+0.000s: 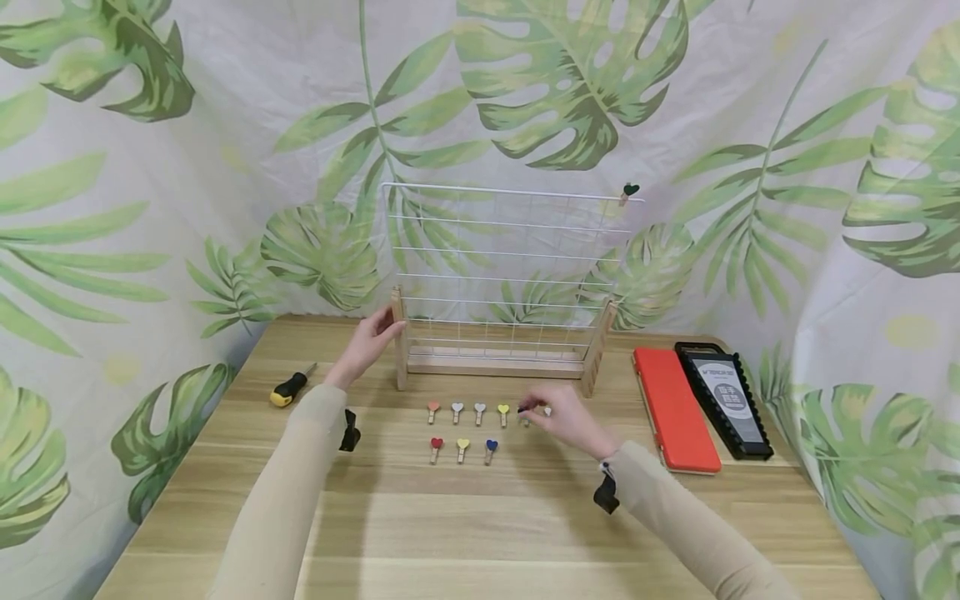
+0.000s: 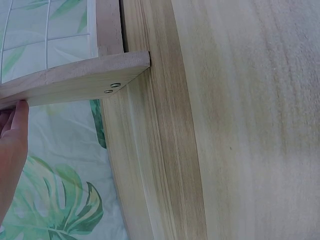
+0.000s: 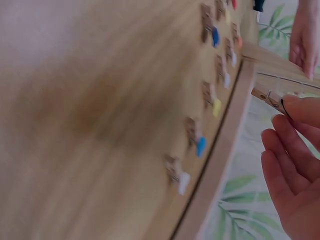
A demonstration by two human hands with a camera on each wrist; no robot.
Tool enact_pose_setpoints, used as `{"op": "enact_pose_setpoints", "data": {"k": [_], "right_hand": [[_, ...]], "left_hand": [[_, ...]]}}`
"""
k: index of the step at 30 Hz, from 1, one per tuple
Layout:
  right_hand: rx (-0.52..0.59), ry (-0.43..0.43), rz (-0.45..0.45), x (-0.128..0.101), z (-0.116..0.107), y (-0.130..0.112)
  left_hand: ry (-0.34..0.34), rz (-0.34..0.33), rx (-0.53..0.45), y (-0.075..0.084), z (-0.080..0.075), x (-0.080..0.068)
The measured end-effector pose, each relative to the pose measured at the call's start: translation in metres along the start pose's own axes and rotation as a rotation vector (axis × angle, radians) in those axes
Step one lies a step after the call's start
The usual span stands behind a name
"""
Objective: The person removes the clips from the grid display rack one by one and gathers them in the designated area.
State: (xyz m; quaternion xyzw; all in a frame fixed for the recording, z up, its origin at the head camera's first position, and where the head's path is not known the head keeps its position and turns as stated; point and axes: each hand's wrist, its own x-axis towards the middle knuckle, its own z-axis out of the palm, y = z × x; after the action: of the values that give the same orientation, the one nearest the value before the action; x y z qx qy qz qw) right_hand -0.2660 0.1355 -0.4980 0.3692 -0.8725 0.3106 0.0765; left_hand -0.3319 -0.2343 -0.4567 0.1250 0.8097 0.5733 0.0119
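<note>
Two hands worked: the left hand point(image 1: 367, 343) steadied the wire-grid rack point(image 1: 504, 283) near the surface's far edge; the right hand point(image 1: 566, 419) pinched a dark-headed clothespin point(image 3: 272, 98), fingers clamped, needing lifting gridward.

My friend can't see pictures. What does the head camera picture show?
A person's right hand pinches a small clothespin from rows of heart-topped pins on a wooden table, while the left hand touches the wooden post of a white wire grid rack. A screwdriver lies left, a red case right.
</note>
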Motion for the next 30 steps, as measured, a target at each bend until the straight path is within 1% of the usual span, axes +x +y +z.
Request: {"op": "enact_pose_setpoints", "data": {"k": [4,7,9,12,17,21,25,30], "right_hand": [[0.032,-0.078,0.061,-0.008,0.019,0.003],[0.042,-0.126,0.115,-0.014,0.029,0.004],[0.041,-0.143,0.140,-0.017,0.033,0.005],[0.033,-0.152,0.154,-0.020,0.037,0.007],[0.040,-0.158,0.147,-0.022,0.039,0.009],[0.043,-0.183,0.152,-0.021,0.038,0.011],[0.032,-0.215,0.154,-0.019,0.037,0.011],[0.004,-0.237,0.127,-0.017,0.035,0.009]], "left_hand": [[0.000,0.002,0.005,0.000,0.000,0.000],[-0.001,0.003,0.004,0.000,0.000,0.000],[-0.002,0.002,0.006,0.000,0.001,0.000],[0.001,-0.001,0.008,0.000,0.001,0.000],[0.005,0.001,0.002,0.000,0.001,0.000],[0.003,0.001,0.002,0.000,0.000,0.000],[0.001,-0.004,0.002,0.000,0.000,-0.001],[0.001,-0.007,0.011,0.002,0.001,-0.001]]}}
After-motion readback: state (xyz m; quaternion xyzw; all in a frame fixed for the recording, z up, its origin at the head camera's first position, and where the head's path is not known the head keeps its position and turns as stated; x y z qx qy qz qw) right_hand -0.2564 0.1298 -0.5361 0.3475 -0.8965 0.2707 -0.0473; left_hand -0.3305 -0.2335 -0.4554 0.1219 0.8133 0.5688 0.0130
